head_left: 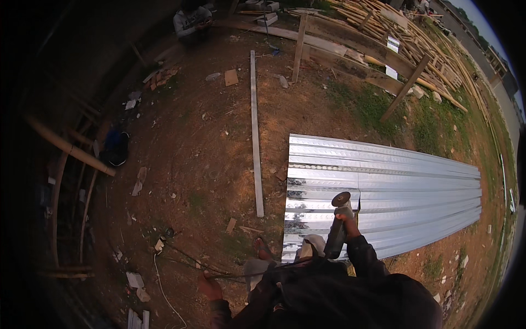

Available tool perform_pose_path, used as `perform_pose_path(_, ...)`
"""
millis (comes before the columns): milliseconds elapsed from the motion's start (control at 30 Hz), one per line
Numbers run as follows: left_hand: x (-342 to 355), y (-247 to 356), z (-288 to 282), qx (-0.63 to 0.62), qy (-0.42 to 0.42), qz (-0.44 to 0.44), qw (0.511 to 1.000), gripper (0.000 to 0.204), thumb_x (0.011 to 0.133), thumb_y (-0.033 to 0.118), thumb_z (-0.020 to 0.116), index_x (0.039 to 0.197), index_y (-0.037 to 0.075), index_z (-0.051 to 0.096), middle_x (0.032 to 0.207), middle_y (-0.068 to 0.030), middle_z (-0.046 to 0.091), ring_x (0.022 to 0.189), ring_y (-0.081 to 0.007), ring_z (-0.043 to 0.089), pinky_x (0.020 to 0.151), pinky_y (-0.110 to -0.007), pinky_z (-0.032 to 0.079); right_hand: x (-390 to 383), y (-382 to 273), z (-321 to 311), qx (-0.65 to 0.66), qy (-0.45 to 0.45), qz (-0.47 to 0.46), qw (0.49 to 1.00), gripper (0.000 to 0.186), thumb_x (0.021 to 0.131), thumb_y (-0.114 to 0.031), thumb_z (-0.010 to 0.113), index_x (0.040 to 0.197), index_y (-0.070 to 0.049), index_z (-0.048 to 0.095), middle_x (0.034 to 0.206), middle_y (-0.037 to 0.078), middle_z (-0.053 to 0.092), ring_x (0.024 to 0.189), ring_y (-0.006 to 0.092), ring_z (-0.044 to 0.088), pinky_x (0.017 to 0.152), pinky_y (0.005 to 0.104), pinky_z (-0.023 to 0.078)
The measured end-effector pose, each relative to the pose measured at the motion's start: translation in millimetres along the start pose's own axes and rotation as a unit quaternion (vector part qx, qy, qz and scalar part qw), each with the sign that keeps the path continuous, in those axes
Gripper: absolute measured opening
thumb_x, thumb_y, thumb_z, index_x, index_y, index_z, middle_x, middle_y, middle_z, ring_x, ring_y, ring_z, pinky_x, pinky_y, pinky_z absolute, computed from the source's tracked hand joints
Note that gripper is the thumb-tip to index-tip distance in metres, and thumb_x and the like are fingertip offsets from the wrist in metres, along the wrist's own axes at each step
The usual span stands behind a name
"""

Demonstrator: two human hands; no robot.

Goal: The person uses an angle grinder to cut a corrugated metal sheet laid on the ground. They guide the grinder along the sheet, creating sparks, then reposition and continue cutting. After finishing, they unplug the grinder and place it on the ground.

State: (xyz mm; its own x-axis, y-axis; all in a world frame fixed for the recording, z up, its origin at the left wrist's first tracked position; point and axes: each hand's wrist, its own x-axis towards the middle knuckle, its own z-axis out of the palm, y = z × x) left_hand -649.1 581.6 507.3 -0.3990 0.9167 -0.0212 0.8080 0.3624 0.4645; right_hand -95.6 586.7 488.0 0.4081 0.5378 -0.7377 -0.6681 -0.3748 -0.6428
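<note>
- Bamboo poles (68,147) lie at the far left on the bare ground (192,142), with scraps of wood and paper scattered about.
- The left hand (210,286) is closed around a dark cable (246,272) that runs across the ground toward the tool; a white cord (163,290) trails close beside it.
- A long pale batten (256,137) lies on the ground just left of the sheet, apart from both hands.
- The right hand (347,223) grips the body of an angle grinder (339,219), whose disc sits at a slit in the corrugated metal sheet (405,186), near its left end.
- The sheet lies flat on the ground, directly ahead of the right hand and stretching off to the right.
- To cut well, I judge the disc should stay square in the slit, the cable be held clear of the cutting line, and the feet stay back from the sheet's edge.
- A seated person (192,22) is well apart, at the top left.
</note>
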Motion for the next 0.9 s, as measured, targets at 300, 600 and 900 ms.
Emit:
perform_pose_path(300,257,199,-27,-0.090,0.076,0.164,0.979,0.036,0.106,0.028,0.042,0.082,0.002,0.046,0.071,-0.0055,0.035,0.067,-0.0186,0.030,0.058,-0.037,0.032,73,-71,164,0.136,0.016,0.034,0.990,0.031,0.079,-0.018,0.072,0.105,-0.003,0.062,0.087,0.010,0.064,0.072,0.0248,0.066,0.062,0.0408,0.055)
perform_pose_path(600,479,414,79,-0.094,0.067,0.211,0.971,0.039,0.105,0.032,0.043,0.086,-0.001,0.051,0.070,-0.0065,0.039,0.068,-0.0191,0.035,0.062,-0.038,0.034,303,-186,299,0.183,0.116,0.008,0.976,0.050,0.074,-0.021,0.075,0.113,0.004,0.058,0.093,0.015,0.063,0.080,0.0281,0.065,0.070,0.0442,0.054)
perform_pose_path(900,632,600,206,-0.003,-0.163,0.126,0.979,0.039,0.099,0.033,0.052,0.087,-0.002,0.065,0.070,-0.0139,0.060,0.068,-0.0265,0.057,0.066,-0.044,0.043,393,-403,365,0.270,0.044,-0.040,0.961,0.039,0.081,-0.023,0.069,0.110,-0.002,0.055,0.085,0.012,0.061,0.069,0.0270,0.065,0.061,0.0432,0.057)
